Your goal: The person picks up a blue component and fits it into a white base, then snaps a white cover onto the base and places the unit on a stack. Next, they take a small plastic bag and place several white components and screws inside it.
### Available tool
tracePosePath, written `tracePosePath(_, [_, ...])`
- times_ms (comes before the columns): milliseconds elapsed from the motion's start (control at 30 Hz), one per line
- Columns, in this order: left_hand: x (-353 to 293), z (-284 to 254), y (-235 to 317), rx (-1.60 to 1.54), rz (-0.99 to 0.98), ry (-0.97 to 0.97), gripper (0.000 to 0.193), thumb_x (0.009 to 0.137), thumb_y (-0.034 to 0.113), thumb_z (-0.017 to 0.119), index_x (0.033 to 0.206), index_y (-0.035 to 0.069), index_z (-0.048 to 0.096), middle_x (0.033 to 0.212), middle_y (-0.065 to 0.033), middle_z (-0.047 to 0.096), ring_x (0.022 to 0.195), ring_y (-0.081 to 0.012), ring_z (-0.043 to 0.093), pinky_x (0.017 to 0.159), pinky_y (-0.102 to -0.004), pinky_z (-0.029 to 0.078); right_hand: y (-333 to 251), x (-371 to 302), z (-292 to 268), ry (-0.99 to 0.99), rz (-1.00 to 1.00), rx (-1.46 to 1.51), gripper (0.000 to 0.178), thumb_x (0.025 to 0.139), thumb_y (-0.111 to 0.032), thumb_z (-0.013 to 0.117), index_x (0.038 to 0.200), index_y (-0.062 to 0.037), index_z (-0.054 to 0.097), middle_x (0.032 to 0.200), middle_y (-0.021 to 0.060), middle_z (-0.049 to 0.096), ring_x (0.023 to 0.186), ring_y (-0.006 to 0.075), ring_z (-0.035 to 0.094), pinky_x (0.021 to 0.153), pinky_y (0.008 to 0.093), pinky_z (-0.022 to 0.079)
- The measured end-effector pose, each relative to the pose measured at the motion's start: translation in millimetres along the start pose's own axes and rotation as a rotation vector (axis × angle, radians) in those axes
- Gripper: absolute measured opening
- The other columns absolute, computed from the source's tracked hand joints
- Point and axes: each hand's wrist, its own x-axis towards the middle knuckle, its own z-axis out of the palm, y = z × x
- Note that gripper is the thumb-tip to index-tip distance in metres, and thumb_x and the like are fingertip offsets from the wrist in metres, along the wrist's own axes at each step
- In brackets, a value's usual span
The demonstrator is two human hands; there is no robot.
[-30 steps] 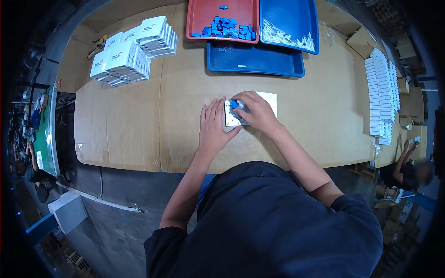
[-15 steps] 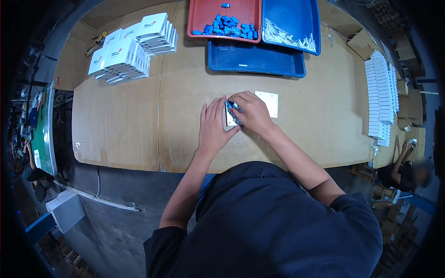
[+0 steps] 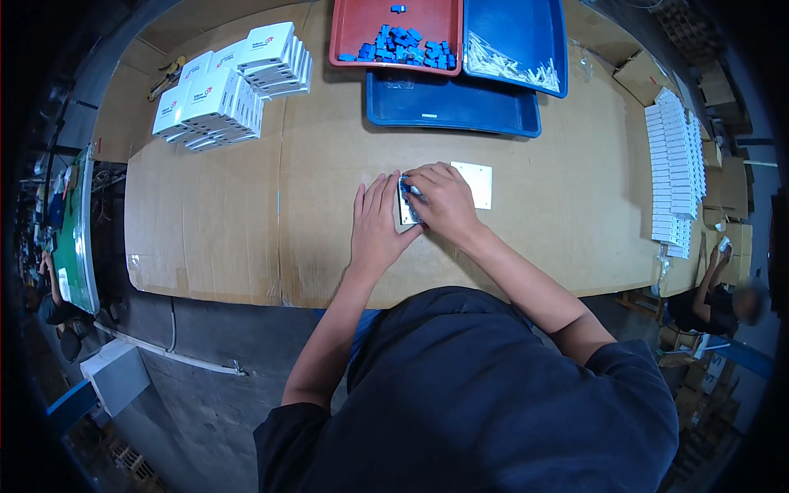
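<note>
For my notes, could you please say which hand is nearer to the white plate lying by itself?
Right. The right hand is just left of the white plate, hiding part of its edge; the left hand is farther left.

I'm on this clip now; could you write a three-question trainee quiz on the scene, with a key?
1. Multiple choice: what colour is the tray that holds the small blue pieces?
A) green
B) red
C) white

2. True or false: the left hand and the right hand are both at the same dark-edged white panel.

3. Fill in: in the picture, the second white panel lies to the ____ of the first.

Key: 1. B; 2. True; 3. right.
</note>
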Motion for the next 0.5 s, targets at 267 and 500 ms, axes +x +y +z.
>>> tracePosePath(267, [-2, 5, -3, 0.045, 0.052, 0.001, 0.092, 0.077, 0.026, 0.082, 0.155, 0.004, 0.038, 0.152, -0.0138, 0.050, 0.146, -0.0331, 0.042, 0.125, -0.0541, 0.022, -18, -17, 1, -0.071, -0.027, -0.198, 0.049, 0.092, -0.035, 0.070, 0.124, 0.0019, 0.071, 0.138, 0.0175, 0.062, 0.140, 0.0312, 0.049, 0.118, 0.0628, 0.030])
tracePosePath(500, [-2, 2, 4, 0.003, 0.078, 0.064, 0.095, 0.074, 0.033, 0.084, 0.153, 0.004, 0.041, 0.153, -0.0164, 0.047, 0.146, -0.0361, 0.041, 0.123, -0.0587, 0.025, 34, -37, -34, 0.012, 0.121, 0.087, 0.038, 0.089, -0.022, 0.073, 0.123, -0.0045, 0.072, 0.150, 0.0209, 0.052, 0.144, 0.0390, 0.044, 0.121, 0.0604, 0.029])
